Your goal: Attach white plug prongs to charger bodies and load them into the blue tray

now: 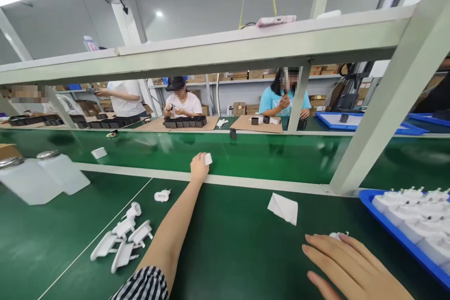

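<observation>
My left hand [198, 167] reaches far forward over the white divider rail, its fingers closed on a small white plug part [208, 159] at the edge of the green conveyor belt [246, 154]. Near the bottom right, my right hand [348, 265] lies flat on the green table with fingers stretched out, its fingertips resting on a small white part [336, 235]. A folded white cloth [283, 207] lies between the two hands. To the left of my forearm lie several white plug pieces [123, 239] and one single plug [162, 195].
A blue tray [390, 229] of white adapters sits at the right. Two white dispenser bottles [45, 173] stand at the left. A white block [99, 152] rides on the belt. A slanted frame post [383, 103] rises on the right. People work across the belt.
</observation>
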Demonstrator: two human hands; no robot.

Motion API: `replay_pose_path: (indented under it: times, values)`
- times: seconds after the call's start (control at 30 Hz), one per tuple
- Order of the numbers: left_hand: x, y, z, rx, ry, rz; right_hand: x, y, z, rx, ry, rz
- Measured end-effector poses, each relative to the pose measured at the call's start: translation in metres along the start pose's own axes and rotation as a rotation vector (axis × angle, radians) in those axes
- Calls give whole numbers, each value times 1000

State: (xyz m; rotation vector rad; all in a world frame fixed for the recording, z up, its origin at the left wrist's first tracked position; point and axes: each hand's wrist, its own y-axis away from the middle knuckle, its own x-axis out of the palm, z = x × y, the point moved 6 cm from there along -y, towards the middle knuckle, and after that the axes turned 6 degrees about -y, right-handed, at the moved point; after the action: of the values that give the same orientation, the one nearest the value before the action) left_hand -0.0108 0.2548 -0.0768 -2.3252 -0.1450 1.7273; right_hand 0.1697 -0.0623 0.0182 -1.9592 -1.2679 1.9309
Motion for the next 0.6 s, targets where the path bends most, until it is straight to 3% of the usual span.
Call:
replay_pose_path:
  times: [0.07,0.1,0.2,0.3,0.4,0.47,0.53,0.6]
  values:
    - [-6,24,-26,240,-21,26,6,-2,-3,109,-91,64]
    - [-7,43,-39,347,-17,94,12,-2,-4,171,-148,101]
    - [-16,119,-61,522,37,272,37,6,-10,425,-338,253]
    - [-31,200,-71,568,191,412,69,17,-6,706,-594,429]
    - [-50,254,-73,586,280,439,90,15,19,783,-931,569]
    - [-63,266,-74,665,288,415,95,10,36,741,-1050,631]
    - [-75,259,-64,699,263,372,94,6,42,690,-1012,625]
    - [-88,233,-38,568,173,278,91,4,41,634,-927,584]
